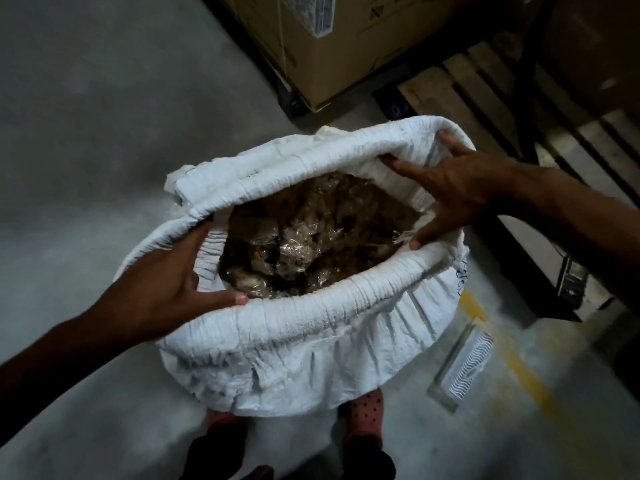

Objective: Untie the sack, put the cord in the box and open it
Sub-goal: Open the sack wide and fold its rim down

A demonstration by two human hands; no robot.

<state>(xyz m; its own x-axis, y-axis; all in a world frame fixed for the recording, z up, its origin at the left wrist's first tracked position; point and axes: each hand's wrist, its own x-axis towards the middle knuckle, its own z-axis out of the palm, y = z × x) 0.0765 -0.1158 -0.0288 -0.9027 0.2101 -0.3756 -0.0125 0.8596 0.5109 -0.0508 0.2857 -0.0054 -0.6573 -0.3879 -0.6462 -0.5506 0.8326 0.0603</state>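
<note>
Standing on the concrete floor, the white woven sack looks soft and heavily filled; left hand and right hand, fingers spread, grip its rolled rim, the best hold, plastic-wrapped contents showing.

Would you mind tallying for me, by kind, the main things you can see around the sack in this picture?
White sack, rim rolled down, open: 1
Hands on the rim: 2 (left hand, right hand)
Cardboard boxes: 1 clearly seen
Wooden pallets: 1
Pink clogs: 2
Total: 7
</note>
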